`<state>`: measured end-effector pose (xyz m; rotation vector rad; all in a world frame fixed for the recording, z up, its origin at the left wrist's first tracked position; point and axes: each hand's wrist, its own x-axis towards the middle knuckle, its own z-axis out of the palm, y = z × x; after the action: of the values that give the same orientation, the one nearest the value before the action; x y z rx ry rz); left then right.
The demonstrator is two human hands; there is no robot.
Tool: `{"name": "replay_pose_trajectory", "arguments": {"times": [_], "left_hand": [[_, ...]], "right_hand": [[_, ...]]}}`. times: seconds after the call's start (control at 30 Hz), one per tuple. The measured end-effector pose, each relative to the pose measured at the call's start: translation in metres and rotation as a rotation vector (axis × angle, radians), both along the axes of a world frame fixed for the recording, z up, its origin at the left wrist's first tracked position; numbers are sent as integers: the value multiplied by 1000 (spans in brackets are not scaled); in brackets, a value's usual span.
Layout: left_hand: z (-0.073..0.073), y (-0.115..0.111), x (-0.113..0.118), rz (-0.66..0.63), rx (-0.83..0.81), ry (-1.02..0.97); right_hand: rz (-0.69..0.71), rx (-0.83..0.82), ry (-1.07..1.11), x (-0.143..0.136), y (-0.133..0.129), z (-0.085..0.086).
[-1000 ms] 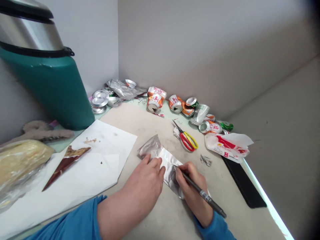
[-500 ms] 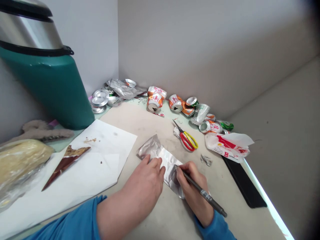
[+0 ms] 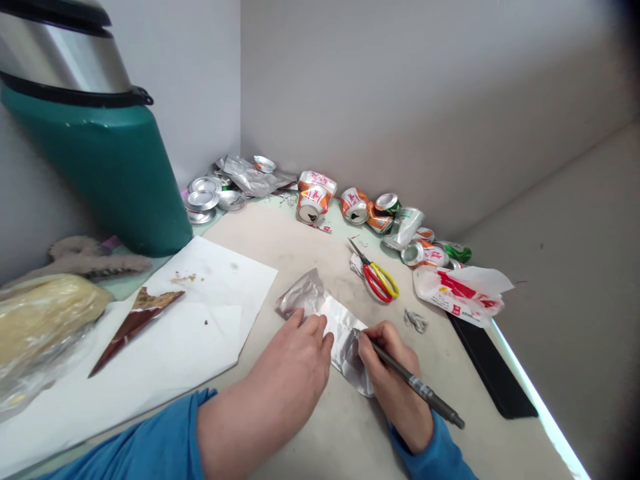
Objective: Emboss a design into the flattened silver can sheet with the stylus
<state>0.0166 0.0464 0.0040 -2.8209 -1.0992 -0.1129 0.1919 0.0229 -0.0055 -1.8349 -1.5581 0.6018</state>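
Observation:
A strip of silvery metal sheet, creased and curling at its ends, lies slantwise on the table. My left hand rests on its near edge, fingers lying flat and slightly spread, pressing the sheet down. My right hand is closed round a dark grey pen, whose tip meets the sheet's right half. Part of the sheet's right end is hidden behind my right hand. Beyond the sheet lie scissors with red and yellow handles.
Crushed cans and can ends line the wall. A green bottle stands at left, near white paper with a brown shard. At right are a red-and-white wrapper, a black flat object and a foil scrap.
The whole view has shifted slightly, with things appearing a little further right. The pen and my right hand have moved slightly right; both hands keep nearly the same pose.

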Motion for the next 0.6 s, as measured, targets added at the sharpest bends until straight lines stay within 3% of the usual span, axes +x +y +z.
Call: {"name": "replay_pose_trajectory", "arguments": {"times": [0.3, 0.6], "left_hand": [[2, -1, 0, 5, -15, -8], [13, -3, -1, -27, -232, 29]], "right_hand": [[-10, 8, -12, -1, -1, 0], [-4, -11, 29, 0, 0, 1]]}}
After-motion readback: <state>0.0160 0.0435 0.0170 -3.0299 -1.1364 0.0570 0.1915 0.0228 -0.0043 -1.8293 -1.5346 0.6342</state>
